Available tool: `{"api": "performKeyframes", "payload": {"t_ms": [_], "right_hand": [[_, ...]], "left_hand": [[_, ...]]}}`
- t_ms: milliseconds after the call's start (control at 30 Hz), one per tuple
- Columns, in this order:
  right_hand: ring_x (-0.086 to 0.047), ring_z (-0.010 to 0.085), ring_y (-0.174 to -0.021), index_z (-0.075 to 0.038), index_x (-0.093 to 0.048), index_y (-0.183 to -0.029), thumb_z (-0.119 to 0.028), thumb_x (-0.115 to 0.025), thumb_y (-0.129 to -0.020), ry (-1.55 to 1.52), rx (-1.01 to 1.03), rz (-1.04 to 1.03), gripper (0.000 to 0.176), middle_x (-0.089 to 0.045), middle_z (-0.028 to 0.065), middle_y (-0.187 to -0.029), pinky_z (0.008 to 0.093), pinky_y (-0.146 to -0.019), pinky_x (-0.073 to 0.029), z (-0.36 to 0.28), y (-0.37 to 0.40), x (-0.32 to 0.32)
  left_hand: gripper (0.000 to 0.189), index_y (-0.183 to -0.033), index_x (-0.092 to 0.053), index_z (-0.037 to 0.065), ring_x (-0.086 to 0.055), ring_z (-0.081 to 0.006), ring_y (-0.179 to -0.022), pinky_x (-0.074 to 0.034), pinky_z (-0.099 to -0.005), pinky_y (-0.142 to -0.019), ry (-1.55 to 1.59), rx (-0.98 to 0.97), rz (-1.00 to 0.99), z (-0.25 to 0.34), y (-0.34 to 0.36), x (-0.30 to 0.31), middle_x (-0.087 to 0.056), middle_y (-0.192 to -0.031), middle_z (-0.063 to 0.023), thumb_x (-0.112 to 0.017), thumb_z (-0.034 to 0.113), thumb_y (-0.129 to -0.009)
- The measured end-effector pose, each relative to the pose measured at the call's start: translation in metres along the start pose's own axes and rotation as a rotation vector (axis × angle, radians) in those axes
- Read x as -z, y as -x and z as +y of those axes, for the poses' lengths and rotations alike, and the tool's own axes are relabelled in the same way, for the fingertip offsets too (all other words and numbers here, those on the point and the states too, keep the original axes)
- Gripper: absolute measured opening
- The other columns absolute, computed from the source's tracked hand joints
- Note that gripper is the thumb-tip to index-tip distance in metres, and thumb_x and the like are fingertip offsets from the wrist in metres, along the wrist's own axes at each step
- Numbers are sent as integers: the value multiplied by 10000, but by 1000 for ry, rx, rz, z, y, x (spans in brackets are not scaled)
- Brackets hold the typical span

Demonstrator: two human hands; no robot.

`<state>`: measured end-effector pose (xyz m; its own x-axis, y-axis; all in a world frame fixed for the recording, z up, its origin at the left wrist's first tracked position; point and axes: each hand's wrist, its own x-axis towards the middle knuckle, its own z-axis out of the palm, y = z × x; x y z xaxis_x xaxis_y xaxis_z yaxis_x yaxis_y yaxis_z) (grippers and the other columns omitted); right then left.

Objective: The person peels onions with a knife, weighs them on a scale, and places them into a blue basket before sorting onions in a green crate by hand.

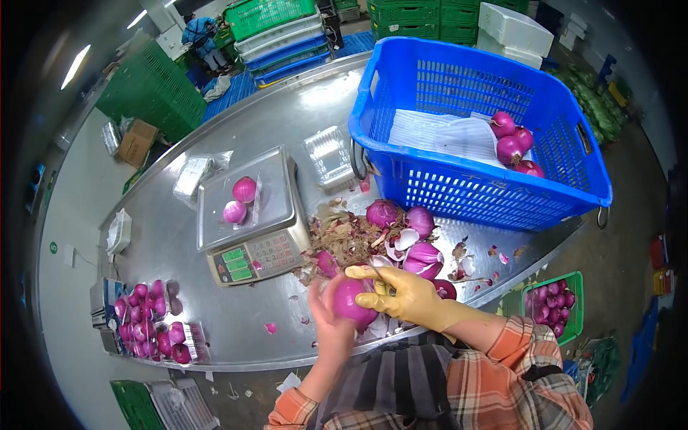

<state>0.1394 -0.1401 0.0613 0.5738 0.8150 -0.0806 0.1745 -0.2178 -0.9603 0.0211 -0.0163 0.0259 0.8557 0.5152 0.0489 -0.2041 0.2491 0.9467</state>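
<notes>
A peeled purple onion [351,302] is held between both hands near the table's front edge. My bare left hand [332,309] is wrapped round its left side. On the right, my right hand [401,294], in a yellow glove, grips the onion with thumb and fingers; a thin dark thing, too small to name, shows by the fingers. Just beyond lies a heap of dry skins and roots [344,233], with onions [423,259] beside it. Two onions [244,190] rest in clear plastic on the scale [285,183].
A blue basket [473,175] with several onions stands at the back right. Packed onions [150,322] lie at the left, near an empty clear tray [330,154] farther back. A green crate [573,315] of onions is at the lower right. Another person [203,39] stands far off.
</notes>
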Motion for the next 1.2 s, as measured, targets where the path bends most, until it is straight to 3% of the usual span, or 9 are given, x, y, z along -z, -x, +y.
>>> {"api": "performKeyframes", "payload": {"t_ms": [67,200,233,333,500,733,833,1033,1200], "right_hand": [[-593,198,-835,-120,-563,-1281,-382,-617,-895,-52,95,15,470,-602,93,-944,310,-738,-462,7,1,-6],[-611,145,-829,-22,-644,-1050,-221,-615,-916,113,82,-44,242,-664,83,-1005,283,-795,-494,19,-1,-2],[-611,253,-782,-38,-616,-1054,-316,-587,-917,34,35,-17,312,-612,115,-903,332,-740,-496,37,0,-7],[-631,275,-730,-42,-608,-1072,-301,-563,-929,-297,-384,-38,300,-630,109,-871,346,-695,-504,19,3,6],[-621,328,-679,-112,-324,-1438,-218,-526,-926,337,-38,-21,560,-629,160,-904,430,-596,-494,23,26,10],[-633,371,-745,-111,-92,-1507,-75,-477,-864,637,-171,-276,751,-608,193,-977,471,-628,-507,4,28,-2],[-618,358,-641,-4,-453,-1235,-94,-528,-842,694,-60,-116,410,-605,188,-862,456,-566,-513,22,29,-14],[-631,380,-682,-3,-498,-943,-84,-511,-832,668,-73,12,138,-605,203,-869,445,-577,-520,21,22,-15],[-639,255,-628,-7,-470,-1252,-215,-538,-897,245,-170,-111,417,-646,149,-888,367,-533,-498,6,21,9]], "left_hand": [[689,-1428,-234,80,-394,-303,-1297,-334,-448,-1086,599,332,106,8,-5,-1,-391,-1389,-146,-417,539,-948],[678,-1353,-384,87,-622,-326,-1025,-559,-442,-787,381,850,-153,0,-2,15,-546,-1254,-181,-272,618,-947],[626,-1332,-389,72,-676,-310,-824,-576,-389,-544,402,899,-237,-18,0,39,-567,-1195,-203,-322,571,-960],[592,-1301,-407,61,-676,-303,-722,-547,-349,-448,237,590,-206,-14,1,32,-570,-1150,-215,-449,525,-935],[856,-1380,-304,45,-530,-231,-1131,-468,-365,-928,223,453,-49,-6,0,28,-505,-1242,-103,-745,384,-728],[863,-1392,-297,40,-507,-234,-1167,-421,-365,-1000,197,362,-89,-16,4,31,-463,-1286,-104,-789,196,-700],[800,-1396,-275,33,-490,-224,-1186,-399,-360,-1025,92,369,-154,-15,9,30,-440,-1300,-107,-729,54,-738],[829,-1411,-216,45,-485,-211,-1163,-411,-349,-1010,-98,267,-130,-6,19,3,-419,-1278,-118,-676,-44,-727],[853,-1383,-286,52,-498,-248,-1176,-399,-386,-1035,397,395,-5,-20,10,18,-455,-1282,-117,-752,70,-669]]}}
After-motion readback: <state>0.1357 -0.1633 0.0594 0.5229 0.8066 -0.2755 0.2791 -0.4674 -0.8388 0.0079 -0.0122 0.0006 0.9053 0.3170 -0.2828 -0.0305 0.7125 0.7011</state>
